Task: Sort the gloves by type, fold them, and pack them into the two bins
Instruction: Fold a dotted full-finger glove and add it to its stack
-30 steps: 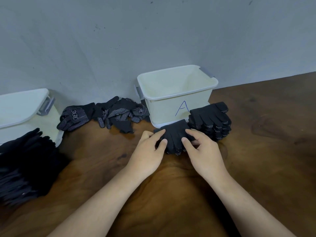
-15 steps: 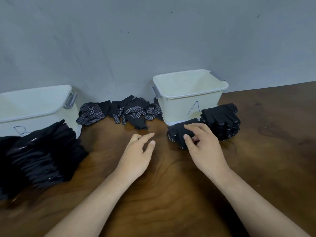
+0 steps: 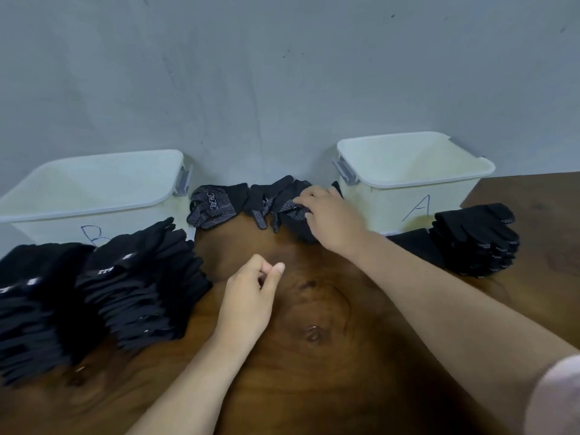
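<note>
At the far left, two leaning stacks of folded black fabric gloves with small white logos [image 3: 103, 293] are lying on the dark brown wooden tabletop [image 3: 329, 356], touching the front of a white plastic bin marked B [image 3: 135, 211]. Between the bins, loose black gloves with white-dotted palms [image 3: 216, 208] are lying in a heap against the grey wall. The left hand [image 3: 248, 299] is hovering over the bare wood, fingers loosely curled, holding nothing. The right hand [image 3: 329, 221] is reaching onto the right end of that heap, its fingers curling over a dotted glove. A white plastic bin marked A [image 3: 392, 202] is standing just beside it. A stack of folded black knit gloves with dotted grips [image 3: 474, 243] is sitting against that bin's front right corner.
</note>
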